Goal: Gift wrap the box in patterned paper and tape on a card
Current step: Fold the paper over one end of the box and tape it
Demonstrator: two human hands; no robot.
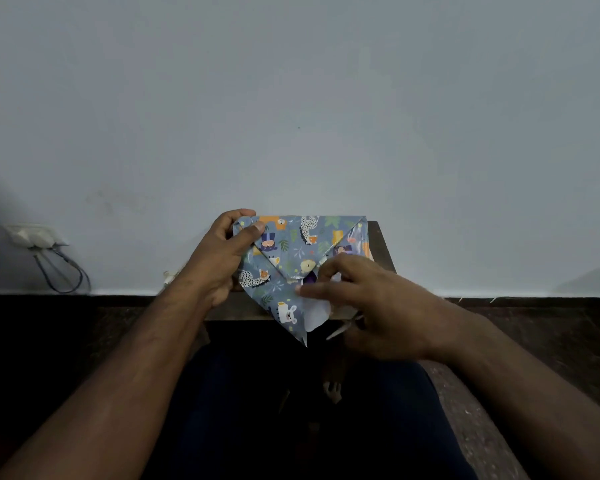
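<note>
I am seated, looking down at a small dark wooden table [381,244] pushed against a pale grey wall [298,98], with my dark trousers [291,410] filling the bottom of the view. On the table sits the box [310,278], almost fully covered in patterned paper [291,247]; only a sliver of purple shows through a small gap in the middle. The paper is grey-blue and glossy, printed with cartoon animals: a spotted leopard, a lion, a white bear, plus green leaves and orange patches. Two side flaps are folded in as diagonal creases, forming an upside-down triangle on top, and a long pointed flap hangs over the near table edge toward my lap, its white underside showing. My left hand [227,251] grips the far left corner of the parcel, fingers curled over the top edge and thumb pressed flat on the paper. My right hand [364,306] hovers over the near right part, fingers loosely bent, the fingertips touching the paper by the gap; I cannot tell whether it pinches anything. A wall socket [35,235] with dangling cables [63,271] sits low on the left.
</note>
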